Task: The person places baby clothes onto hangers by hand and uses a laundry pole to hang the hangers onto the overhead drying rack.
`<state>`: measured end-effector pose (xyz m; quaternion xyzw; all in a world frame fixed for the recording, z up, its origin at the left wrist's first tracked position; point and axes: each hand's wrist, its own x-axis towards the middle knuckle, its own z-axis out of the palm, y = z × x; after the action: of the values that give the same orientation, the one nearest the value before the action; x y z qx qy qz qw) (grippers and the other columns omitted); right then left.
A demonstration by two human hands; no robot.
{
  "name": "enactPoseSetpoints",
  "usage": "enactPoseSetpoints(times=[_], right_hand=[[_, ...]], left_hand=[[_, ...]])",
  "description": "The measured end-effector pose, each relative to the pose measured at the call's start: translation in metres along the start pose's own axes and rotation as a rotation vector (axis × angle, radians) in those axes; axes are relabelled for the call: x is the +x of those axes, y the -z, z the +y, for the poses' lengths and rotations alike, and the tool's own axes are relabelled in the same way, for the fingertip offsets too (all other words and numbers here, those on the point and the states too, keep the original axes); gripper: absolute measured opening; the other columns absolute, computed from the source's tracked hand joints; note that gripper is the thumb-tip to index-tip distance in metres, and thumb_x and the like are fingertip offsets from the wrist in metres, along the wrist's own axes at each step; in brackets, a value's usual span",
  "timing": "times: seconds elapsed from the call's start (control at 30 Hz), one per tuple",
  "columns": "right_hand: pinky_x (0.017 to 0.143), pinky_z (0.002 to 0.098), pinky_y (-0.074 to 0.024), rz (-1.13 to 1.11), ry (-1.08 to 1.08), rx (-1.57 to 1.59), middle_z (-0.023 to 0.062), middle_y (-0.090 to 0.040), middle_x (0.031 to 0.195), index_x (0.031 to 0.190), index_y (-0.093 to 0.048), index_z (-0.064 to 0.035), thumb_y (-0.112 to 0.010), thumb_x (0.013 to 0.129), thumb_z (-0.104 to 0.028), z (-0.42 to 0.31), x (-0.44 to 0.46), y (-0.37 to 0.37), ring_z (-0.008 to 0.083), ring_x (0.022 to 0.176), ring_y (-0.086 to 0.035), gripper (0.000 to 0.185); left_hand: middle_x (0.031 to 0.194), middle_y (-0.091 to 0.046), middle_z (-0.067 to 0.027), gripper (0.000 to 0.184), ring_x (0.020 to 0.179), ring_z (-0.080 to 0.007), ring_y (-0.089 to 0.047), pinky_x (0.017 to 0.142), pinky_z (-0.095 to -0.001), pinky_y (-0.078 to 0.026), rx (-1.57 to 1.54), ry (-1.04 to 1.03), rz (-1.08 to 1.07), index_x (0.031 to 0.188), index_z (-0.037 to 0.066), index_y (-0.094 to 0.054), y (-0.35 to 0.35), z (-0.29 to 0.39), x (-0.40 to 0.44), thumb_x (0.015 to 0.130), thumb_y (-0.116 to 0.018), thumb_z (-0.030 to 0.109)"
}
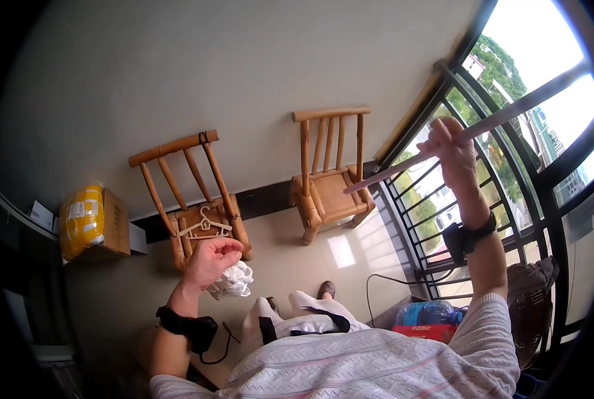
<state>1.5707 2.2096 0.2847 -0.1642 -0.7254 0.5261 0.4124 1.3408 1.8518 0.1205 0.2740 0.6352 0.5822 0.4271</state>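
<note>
My left hand [210, 261] is closed at the lower left, its fingers pressed together around part of a bunched white cloth [232, 280] that hangs beneath it. Just beyond that hand, a light-coloured hanger [206, 223] lies on the seat of a bamboo chair [174, 144]. My right hand [451, 146] is raised at the upper right in front of the window, with its fingers wrapped round a long pale pole [509, 110]. The pole slants from the upper right down to a tip near the second chair.
A second bamboo chair [330, 193] stands against the wall. At the left, a yellow taped package [84, 221] rests by a cardboard box [115, 224]. A barred window [436, 193] fills the right side. Large bottles [430, 312] and a red box [424, 332] sit at the lower right.
</note>
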Motion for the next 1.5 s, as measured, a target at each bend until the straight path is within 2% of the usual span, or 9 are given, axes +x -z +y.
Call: enactPoseSetpoints(times=[0.1,0.23,0.37,0.47,0.5,0.6,0.77,1.1,1.5], right_hand=[[0.064,0.028,-0.052,-0.061,-0.051,0.046,0.0008,-0.055,0.066,0.091,-0.057,-0.0047,-0.059,0.087,-0.017,0.043,-0.03,-0.037,0.011,0.06,-0.058,0.014],[0.08,0.028,-0.0463,-0.13,-0.175,0.025,0.0031,-0.062,0.084,0.103,-0.054,-0.0072,-0.063,0.083,-0.018,0.052,-0.038,-0.06,0.0142,0.091,-0.059,0.024],[0.076,0.0283,-0.0455,-0.087,-0.177,0.064,0.0036,-0.064,0.087,0.09,-0.059,-0.0081,-0.062,0.084,-0.019,0.062,-0.042,-0.063,0.0141,0.087,-0.061,0.013],[0.068,0.0241,-0.0434,-0.215,-0.243,-0.231,0.0015,-0.061,0.077,0.086,-0.061,-0.0059,-0.066,0.082,-0.026,0.092,-0.047,-0.083,0.0098,0.074,-0.057,0.021],[0.062,0.0233,-0.0427,-0.305,-0.351,-0.36,0.0016,-0.06,0.076,0.089,-0.061,-0.0036,-0.067,0.08,-0.029,0.11,-0.045,-0.086,0.0086,0.07,-0.054,0.028],[0.045,0.0187,-0.0455,-0.323,-0.602,-0.285,0.0045,-0.061,0.073,0.09,-0.061,-0.0003,-0.068,0.079,-0.029,0.158,-0.042,-0.116,0.0084,0.06,-0.059,0.032],[0.046,0.0219,-0.0467,-0.386,-0.571,-0.298,0.0032,-0.059,0.064,0.082,-0.062,-0.0002,-0.067,0.077,-0.017,0.275,-0.038,-0.162,0.0082,0.056,-0.057,0.018],[0.047,0.0246,-0.0499,-0.613,-0.791,-0.398,0.0054,-0.06,0.068,0.088,-0.063,-0.0034,-0.065,0.076,-0.026,0.382,0.009,-0.231,0.0124,0.055,-0.058,0.026],[0.047,0.0278,-0.0492,-0.583,-0.757,-0.513,0.0063,-0.058,0.056,0.074,-0.058,-0.0019,-0.06,0.076,-0.027,0.452,0.096,-0.297,0.0167,0.046,-0.058,0.025]], left_hand=[[0.076,-0.057,0.0012,0.017,0.065,-0.0027,-0.051,0.059,-0.0163,-0.043,-0.016,0.109,0.066,0.095,-0.003,-0.06,0.027,-0.034,-0.015,0.079,-0.062,0.003],[0.074,-0.053,0.0025,0.018,0.062,-0.0014,-0.048,0.056,-0.0159,-0.041,-0.049,0.158,0.105,0.095,-0.002,-0.059,0.048,-0.061,-0.029,0.078,-0.062,0.002],[0.077,-0.052,0.0014,0.02,0.062,-0.0007,-0.047,0.056,-0.0147,-0.041,-0.013,0.139,0.165,0.096,-0.002,-0.059,0.064,-0.076,-0.039,0.076,-0.064,0.003],[0.084,-0.06,-0.0125,0.036,0.07,-0.0269,-0.06,0.07,-0.0332,-0.048,1.045,0.059,0.178,0.098,0.001,-0.06,0.076,-0.087,-0.044,0.063,-0.067,0.006],[0.087,-0.061,-0.0168,0.031,0.08,-0.0365,-0.058,0.079,-0.0398,-0.045,1.043,0.152,0.178,0.091,0.002,-0.063,0.078,-0.094,-0.044,0.061,-0.065,0.007],[0.079,-0.063,-0.0153,0.022,0.075,-0.0316,-0.06,0.072,-0.036,-0.047,1.109,0.234,0.181,0.082,0.002,-0.065,0.09,-0.136,-0.039,0.06,-0.064,0.005],[0.078,-0.065,-0.0144,0.019,0.073,-0.0271,-0.063,0.07,-0.0331,-0.048,0.775,0.281,0.436,0.082,0.001,-0.066,0.065,-0.121,-0.023,0.063,-0.061,0.003],[0.076,-0.065,-0.0099,0.018,0.069,-0.0144,-0.062,0.065,-0.0269,-0.05,0.255,0.34,0.697,0.087,-0.002,-0.064,0.028,-0.141,-0.006,0.069,-0.06,0.001],[0.077,-0.063,-0.008,0.022,0.071,-0.0146,-0.06,0.068,-0.0273,-0.048,0.277,0.41,0.836,0.086,-0.002,-0.063,-0.009,-0.119,-0.03,0.064,-0.063,0.002]])
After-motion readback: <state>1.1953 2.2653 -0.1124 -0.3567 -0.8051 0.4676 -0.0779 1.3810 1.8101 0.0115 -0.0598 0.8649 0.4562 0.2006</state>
